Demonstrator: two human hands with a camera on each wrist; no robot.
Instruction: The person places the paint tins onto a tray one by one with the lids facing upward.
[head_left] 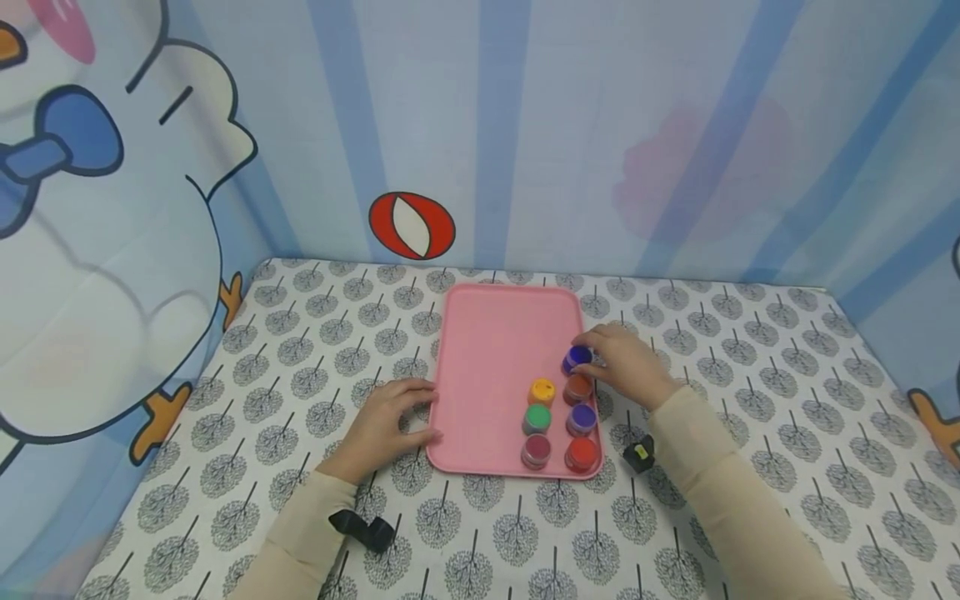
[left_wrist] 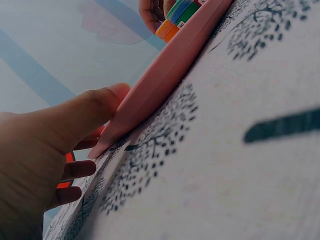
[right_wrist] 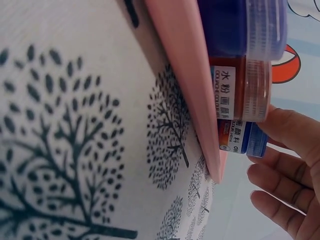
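A pink tray (head_left: 487, 350) carries several small gouache paint jars. At its right edge my right hand (head_left: 628, 365) pinches a dark blue paint jar (head_left: 577, 359) between thumb and fingers. The right wrist view shows the blue jar (right_wrist: 256, 142) standing on the tray, right behind a brown jar (right_wrist: 257, 90). Against the tray's left rim rests my left hand (head_left: 384, 422), thumb and fingers spread and loosely bent. In the left wrist view, its thumb (left_wrist: 107, 97) touches the rim of the tray (left_wrist: 160, 82).
Below the blue jar, the right column holds brown (head_left: 578, 389), purple (head_left: 582, 419) and red (head_left: 582, 454) jars. Beside it stand yellow (head_left: 542, 392), green (head_left: 537, 418) and maroon (head_left: 536, 451) jars. A tree-patterned cloth (head_left: 315, 383) covers the table; a printed curtain (head_left: 555, 142) hangs behind.
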